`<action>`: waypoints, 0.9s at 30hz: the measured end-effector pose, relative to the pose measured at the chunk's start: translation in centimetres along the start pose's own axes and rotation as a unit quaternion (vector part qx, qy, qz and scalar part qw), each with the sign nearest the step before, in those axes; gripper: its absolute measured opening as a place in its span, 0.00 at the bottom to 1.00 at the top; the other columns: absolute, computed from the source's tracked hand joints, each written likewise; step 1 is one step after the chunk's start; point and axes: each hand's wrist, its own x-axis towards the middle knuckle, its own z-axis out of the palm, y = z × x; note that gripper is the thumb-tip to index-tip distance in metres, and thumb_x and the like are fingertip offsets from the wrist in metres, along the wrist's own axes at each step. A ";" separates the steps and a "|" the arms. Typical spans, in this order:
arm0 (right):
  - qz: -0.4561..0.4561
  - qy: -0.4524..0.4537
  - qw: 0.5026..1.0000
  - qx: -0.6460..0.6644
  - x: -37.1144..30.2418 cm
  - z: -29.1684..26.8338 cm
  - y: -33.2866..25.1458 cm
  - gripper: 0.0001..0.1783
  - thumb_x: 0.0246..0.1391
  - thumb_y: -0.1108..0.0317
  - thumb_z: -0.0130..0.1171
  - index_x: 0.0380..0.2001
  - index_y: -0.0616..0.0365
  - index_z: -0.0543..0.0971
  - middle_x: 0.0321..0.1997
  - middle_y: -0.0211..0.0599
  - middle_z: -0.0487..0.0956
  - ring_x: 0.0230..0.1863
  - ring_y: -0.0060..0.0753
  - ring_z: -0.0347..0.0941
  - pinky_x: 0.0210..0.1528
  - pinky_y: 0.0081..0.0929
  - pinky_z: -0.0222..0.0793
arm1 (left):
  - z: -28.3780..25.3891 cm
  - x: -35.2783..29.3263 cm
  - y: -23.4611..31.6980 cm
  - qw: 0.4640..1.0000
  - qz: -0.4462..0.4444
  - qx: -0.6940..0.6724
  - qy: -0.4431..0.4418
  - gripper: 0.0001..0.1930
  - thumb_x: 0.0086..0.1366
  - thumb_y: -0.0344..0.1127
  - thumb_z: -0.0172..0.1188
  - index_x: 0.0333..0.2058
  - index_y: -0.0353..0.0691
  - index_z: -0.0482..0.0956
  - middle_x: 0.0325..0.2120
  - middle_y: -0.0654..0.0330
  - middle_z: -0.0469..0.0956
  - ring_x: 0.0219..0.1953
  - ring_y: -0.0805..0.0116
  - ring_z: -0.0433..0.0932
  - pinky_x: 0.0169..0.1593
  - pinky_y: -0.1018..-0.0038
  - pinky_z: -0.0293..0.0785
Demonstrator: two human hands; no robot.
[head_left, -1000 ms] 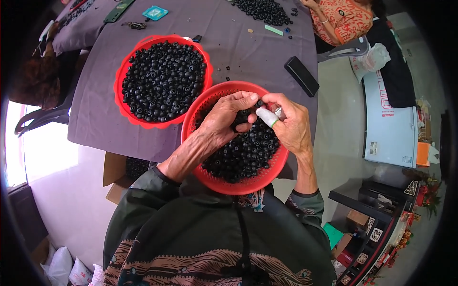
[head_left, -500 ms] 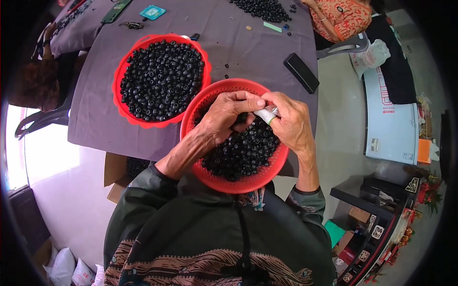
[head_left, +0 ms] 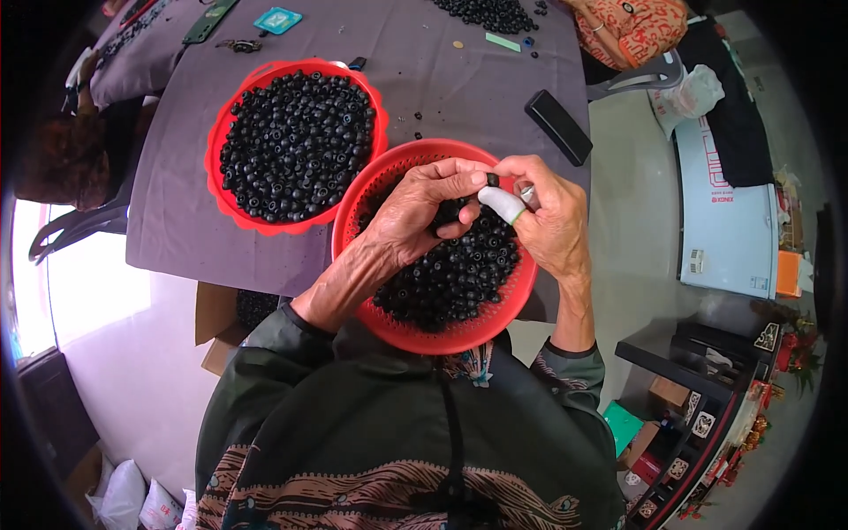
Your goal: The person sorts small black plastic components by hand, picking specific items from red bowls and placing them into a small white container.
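Note:
A red colander [head_left: 468,340] full of small black ring-like pieces [head_left: 450,278] sits in front of my body, overlapping the table edge. Above it, my left hand [head_left: 420,208] pinches one small black piece [head_left: 492,179] between thumb and forefinger. My right hand [head_left: 552,216] meets it there, its forefinger and thumb closed on the same piece. A white finger cot [head_left: 502,205] with a green edge covers the right thumb. Something small and silvery [head_left: 527,192] shows in the curled right fingers; its kind is unclear. My left lower fingers are curled, and their inside is partly hidden.
Left of the colander, a scalloped red basket [head_left: 210,168] holds more black pieces. A black oblong case [head_left: 558,128] lies at the table's right side. Farther back are a black pile [head_left: 490,13], a pale green strip [head_left: 503,41] and another person's arm [head_left: 609,40].
My right hand has shifted slightly right and its thumb has lowered, so the small black piece between the fingertips now shows. The left hand has hardly moved.

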 end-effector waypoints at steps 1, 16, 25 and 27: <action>0.001 0.000 1.000 0.001 0.1 -0.4 -0.1 0.12 0.38 0.72 0.65 0.28 0.58 0.73 0.14 0.27 0.66 0.16 0.17 0.60 0.18 0.17 0.56 | 0.0 -0.1 0.0 1.000 -0.001 0.000 0.001 0.09 0.61 0.34 0.51 0.37 0.35 0.72 0.24 0.63 0.71 0.17 0.80 0.66 0.15 0.87 0.56; 0.062 -0.143 0.987 -0.027 1.0 -1.6 -0.2 0.14 0.38 0.65 0.61 0.23 0.63 0.69 0.17 0.44 0.71 0.19 0.46 0.70 0.21 0.33 0.63 | 0.3 0.2 0.1 0.999 0.003 0.016 -0.050 0.12 0.60 0.36 0.52 0.38 0.33 0.74 0.28 0.60 0.75 0.18 0.79 0.67 0.13 0.86 0.56; 0.037 -0.149 0.987 -0.047 0.9 -1.2 -0.2 0.15 0.39 0.64 0.61 0.23 0.62 0.68 0.16 0.44 0.71 0.19 0.47 0.69 0.21 0.35 0.62 | 0.2 -0.1 0.9 0.994 0.012 0.095 -0.045 0.12 0.60 0.36 0.54 0.37 0.35 0.74 0.28 0.62 0.76 0.20 0.81 0.68 0.15 0.87 0.59; 0.031 -0.133 0.990 -0.043 0.8 -1.2 0.0 0.14 0.39 0.65 0.61 0.23 0.62 0.68 0.16 0.45 0.70 0.18 0.47 0.69 0.21 0.36 0.61 | 0.4 0.0 0.9 0.994 0.008 0.101 -0.037 0.11 0.59 0.37 0.54 0.37 0.36 0.75 0.28 0.62 0.76 0.20 0.81 0.69 0.16 0.87 0.59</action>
